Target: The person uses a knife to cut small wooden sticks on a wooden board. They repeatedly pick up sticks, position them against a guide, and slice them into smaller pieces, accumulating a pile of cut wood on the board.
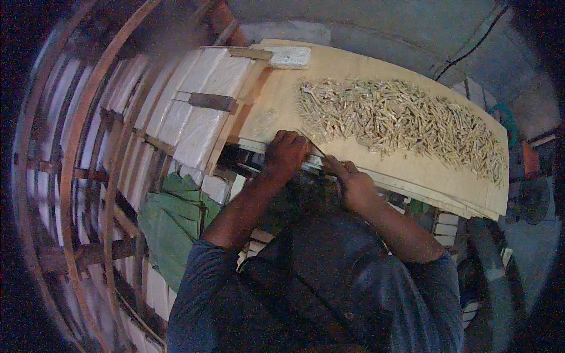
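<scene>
My left hand [286,154] is at the near edge of a pale wooden board [347,59], fingers curled down and closed. My right hand [356,185] is just to its right at the same edge, also closed, with thumb and forefinger towards the left hand. A thin dark strip [318,151] runs between the two hands; its kind is too small and dim to tell. Beyond them, a wide heap of small tan sticks [400,117] covers much of the board. What is inside the left fingers is hidden.
White wrapped packs [200,132] are stacked at the left, a dark wooden piece [210,102] lying on them. One small white pack [290,57] is on the board's far edge. Green sheets [170,229] hang below. Curved brown bars [79,147] stand far left, and a black cable [471,44] crosses behind.
</scene>
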Demonstrator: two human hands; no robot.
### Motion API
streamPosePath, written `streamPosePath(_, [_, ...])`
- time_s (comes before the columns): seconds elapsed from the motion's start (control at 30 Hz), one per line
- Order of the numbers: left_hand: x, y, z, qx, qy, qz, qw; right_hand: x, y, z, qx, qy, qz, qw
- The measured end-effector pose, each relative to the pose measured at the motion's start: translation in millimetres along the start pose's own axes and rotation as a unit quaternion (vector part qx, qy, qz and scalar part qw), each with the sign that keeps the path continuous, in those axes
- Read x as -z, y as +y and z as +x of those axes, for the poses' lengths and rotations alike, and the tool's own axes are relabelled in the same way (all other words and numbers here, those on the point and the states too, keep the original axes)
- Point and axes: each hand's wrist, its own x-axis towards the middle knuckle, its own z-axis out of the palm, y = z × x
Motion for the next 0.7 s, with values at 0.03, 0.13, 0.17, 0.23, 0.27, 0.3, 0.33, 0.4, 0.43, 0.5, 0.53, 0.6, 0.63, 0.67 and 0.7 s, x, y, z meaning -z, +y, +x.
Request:
streamPosePath(0.03, [1, 2, 3, -0.009, 0.011, -0.007, 1.0, 7, 1, -9, -0.007, -0.002, 0.014, 1.0])
streamPosePath(0.13, [10, 2, 6, -0.109, -0.015, 0.089, 0.99, 6, 8, -11, 0.022, 0.059, 0.038, 0.997])
streamPosePath(0.17, [6, 1, 4, -0.07, -0.014, 0.052, 0.996, 4, 7, -5, 0.02, 0.051, 0.036, 0.998])
streamPosePath(0.23, [-6, -4, 0, 0.009, -0.012, -0.019, 1.0, 0, 0, 21, 0.018, 0.036, 0.032, 0.999])
streamPosePath(0.27, [-10, -7, -1, -0.014, 0.003, -0.009, 1.0, -4, -3, 26, 0.01, 0.018, 0.017, 1.0])
streamPosePath(0.3, [-13, -12, -2, -0.037, 0.018, 0.002, 0.999, -8, -7, 31, 0.002, 0.0, 0.002, 1.0])
streamPosePath(0.33, [-10, -11, -1, -0.058, 0.033, 0.01, 0.998, -10, -8, 34, -0.006, -0.021, -0.014, 1.0])
streamPosePath(0.4, [-6, -8, 0, -0.037, 0.013, 0.007, 0.999, -5, -4, 20, -0.014, -0.018, -0.005, 1.0])
streamPosePath(0.43, [-4, -6, 0, -0.025, 0.003, 0.003, 1.0, -4, -1, 9, -0.019, -0.019, -0.002, 1.0])
streamPosePath(0.5, [-5, -8, -1, -0.042, 0.004, 0.002, 0.999, -6, 9, -10, 0.004, 0.022, 0.014, 1.0])
streamPosePath(0.53, [-4, -7, -1, -0.051, 0.003, 0.002, 0.999, -4, 9, -15, 0.014, 0.043, 0.024, 0.999])
streamPosePath(0.6, [-1, -5, -1, -0.062, -0.004, 0.021, 0.998, 0, 4, -7, 0.012, 0.052, 0.044, 0.998])
streamPosePath(0.63, [2, -4, -1, -0.07, -0.007, 0.03, 0.997, 4, -1, 0, 0.01, 0.058, 0.054, 0.997])
streamPosePath(0.67, [-1, -7, -2, -0.07, -0.007, 0.038, 0.997, 1, -4, 13, 0.011, 0.043, 0.042, 0.998])
streamPosePath(0.7, [-5, -10, -3, -0.07, -0.007, 0.046, 0.996, -7, -5, 28, 0.012, 0.027, 0.029, 0.999])
